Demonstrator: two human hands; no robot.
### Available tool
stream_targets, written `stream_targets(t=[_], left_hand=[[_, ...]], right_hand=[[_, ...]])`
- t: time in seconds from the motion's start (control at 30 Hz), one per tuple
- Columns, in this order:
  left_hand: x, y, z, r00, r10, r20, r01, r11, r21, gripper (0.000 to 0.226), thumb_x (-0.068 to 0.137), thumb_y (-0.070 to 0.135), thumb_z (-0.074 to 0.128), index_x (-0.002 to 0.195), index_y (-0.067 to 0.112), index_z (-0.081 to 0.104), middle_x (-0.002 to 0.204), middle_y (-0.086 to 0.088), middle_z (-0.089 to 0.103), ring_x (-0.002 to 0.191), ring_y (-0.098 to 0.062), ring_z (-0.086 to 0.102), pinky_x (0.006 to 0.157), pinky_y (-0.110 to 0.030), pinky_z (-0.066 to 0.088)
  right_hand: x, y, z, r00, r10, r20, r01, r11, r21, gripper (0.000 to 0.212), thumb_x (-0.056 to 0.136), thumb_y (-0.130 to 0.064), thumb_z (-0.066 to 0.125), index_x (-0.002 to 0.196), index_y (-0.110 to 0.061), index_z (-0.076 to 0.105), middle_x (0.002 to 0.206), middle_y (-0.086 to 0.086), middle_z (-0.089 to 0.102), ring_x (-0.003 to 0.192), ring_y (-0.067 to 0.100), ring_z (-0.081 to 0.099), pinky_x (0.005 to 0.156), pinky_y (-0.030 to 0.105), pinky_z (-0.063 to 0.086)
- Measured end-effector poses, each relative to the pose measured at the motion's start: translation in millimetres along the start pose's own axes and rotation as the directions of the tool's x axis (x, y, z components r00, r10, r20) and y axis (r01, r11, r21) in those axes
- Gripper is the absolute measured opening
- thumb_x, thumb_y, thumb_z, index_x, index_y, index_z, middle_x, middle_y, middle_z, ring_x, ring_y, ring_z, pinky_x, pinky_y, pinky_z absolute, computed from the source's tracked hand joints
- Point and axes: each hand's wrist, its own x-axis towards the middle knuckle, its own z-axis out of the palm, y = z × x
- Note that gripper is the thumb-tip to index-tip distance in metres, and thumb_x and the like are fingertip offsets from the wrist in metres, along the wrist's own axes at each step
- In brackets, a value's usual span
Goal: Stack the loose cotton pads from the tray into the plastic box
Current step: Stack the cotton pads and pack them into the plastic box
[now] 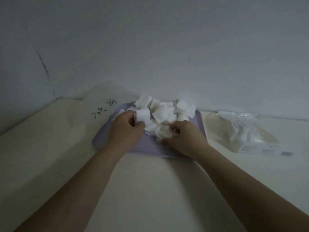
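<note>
A lilac tray (147,150) lies on the table against the wall, heaped with several loose white square cotton pads (164,113). My left hand (126,129) is over the tray's left side and pinches a small bunch of pads (143,116) between thumb and fingers. My right hand (186,136) lies on the near right of the heap, its fingers curled round some pads there. The clear plastic box (247,133) lies to the right of the tray with several pads inside.
A clear plastic bag with black handwriting (103,108) leans against the wall left of the tray. The wall runs close behind the tray and box. Pale tabletop (150,190) stretches toward me between my forearms.
</note>
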Motion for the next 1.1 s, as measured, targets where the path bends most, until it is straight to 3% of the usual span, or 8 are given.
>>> stream_targets(t=[0.17, 0.33, 0.47, 0.53, 0.67, 0.77, 0.9, 1.1], left_hand=[[-9.7, 27.3, 2.0, 0.972, 0.054, 0.227, 0.015, 0.956, -0.291, 0.020, 0.080, 0.023, 0.073, 0.099, 0.019, 0.077, 0.084, -0.008, 0.077, 0.069, -0.015, 0.067, 0.068, -0.041, 0.057], [-20.7, 37.5, 30.2, 0.901, 0.121, 0.416, 0.015, 0.951, -0.310, 0.020, 0.073, 0.021, 0.067, 0.090, 0.019, 0.076, 0.073, -0.002, 0.067, 0.066, -0.011, 0.060, 0.061, -0.031, 0.051], [-22.0, 37.0, 48.2, 0.878, 0.116, 0.465, 0.099, 0.906, -0.412, 0.037, 0.074, 0.009, 0.073, 0.109, 0.022, 0.075, 0.093, -0.010, 0.076, 0.078, -0.012, 0.066, 0.065, -0.025, 0.053], [-23.3, 32.8, 53.3, 0.868, 0.128, 0.480, 0.123, 0.881, -0.458, 0.034, 0.084, -0.001, 0.074, 0.112, 0.019, 0.075, 0.092, -0.005, 0.076, 0.074, -0.008, 0.063, 0.064, -0.020, 0.048], [-24.6, 23.3, 59.7, 0.894, 0.149, 0.423, 0.080, 0.876, -0.476, 0.015, 0.096, 0.018, 0.070, 0.108, 0.022, 0.078, 0.086, -0.020, 0.069, 0.070, -0.018, 0.053, 0.064, -0.032, 0.044], [-25.2, 22.7, 64.2, 0.906, 0.157, 0.392, 0.055, 0.876, -0.478, 0.013, 0.101, 0.017, 0.067, 0.108, 0.018, 0.078, 0.075, -0.006, 0.067, 0.065, -0.018, 0.052, 0.062, -0.030, 0.046], [-26.8, 23.8, 67.6, 0.929, 0.130, 0.347, 0.070, 0.859, -0.507, 0.020, 0.104, 0.016, 0.061, 0.114, 0.017, 0.078, 0.072, -0.008, 0.069, 0.062, -0.015, 0.057, 0.057, -0.031, 0.049], [-26.9, 24.6, 67.8, 0.945, 0.060, 0.322, 0.134, 0.827, -0.546, 0.020, 0.105, 0.021, 0.060, 0.110, 0.021, 0.080, 0.096, -0.013, 0.077, 0.078, -0.024, 0.064, 0.073, -0.042, 0.055]], right_hand=[[-3.8, 2.6, -14.5, 0.993, -0.075, -0.090, 0.106, 0.904, 0.415, 0.056, 0.079, -0.038, 0.088, 0.129, -0.024, 0.070, 0.117, -0.009, 0.071, 0.108, 0.006, 0.067, 0.096, 0.022, 0.050], [-15.2, 21.3, -18.4, 0.979, -0.156, -0.132, 0.204, 0.698, 0.686, 0.044, 0.084, -0.004, 0.083, 0.123, -0.023, 0.073, 0.106, -0.013, 0.077, 0.093, 0.012, 0.073, 0.087, 0.036, 0.062], [-18.5, 42.9, -17.0, 0.991, -0.085, -0.104, 0.133, 0.492, 0.860, 0.014, 0.094, -0.004, 0.072, 0.108, -0.004, 0.075, 0.104, 0.021, 0.078, 0.094, 0.031, 0.075, 0.082, 0.045, 0.062], [-18.4, 48.3, -15.4, 0.997, -0.045, -0.060, 0.074, 0.406, 0.911, 0.013, 0.099, -0.004, 0.065, 0.106, -0.003, 0.075, 0.107, 0.026, 0.076, 0.097, 0.033, 0.074, 0.085, 0.046, 0.062], [-16.7, 50.2, -9.3, 0.999, -0.032, -0.044, 0.053, 0.396, 0.917, 0.021, 0.106, -0.004, 0.052, 0.112, -0.009, 0.071, 0.107, 0.019, 0.077, 0.100, 0.033, 0.075, 0.088, 0.049, 0.062], [-17.6, 48.6, -10.2, 0.999, -0.038, -0.026, 0.038, 0.359, 0.933, 0.023, 0.109, -0.006, 0.048, 0.117, -0.009, 0.070, 0.112, 0.019, 0.076, 0.106, 0.036, 0.073, 0.089, 0.050, 0.062], [-19.7, 45.9, -10.8, 0.996, -0.080, -0.041, 0.068, 0.370, 0.927, 0.028, 0.110, -0.005, 0.044, 0.126, -0.004, 0.067, 0.120, 0.019, 0.073, 0.108, 0.032, 0.072, 0.090, 0.045, 0.061], [-24.6, 44.2, -6.7, 0.991, -0.065, -0.117, 0.134, 0.449, 0.883, 0.027, 0.106, -0.003, 0.054, 0.127, -0.008, 0.069, 0.115, 0.011, 0.078, 0.107, 0.025, 0.075, 0.087, 0.037, 0.063]])
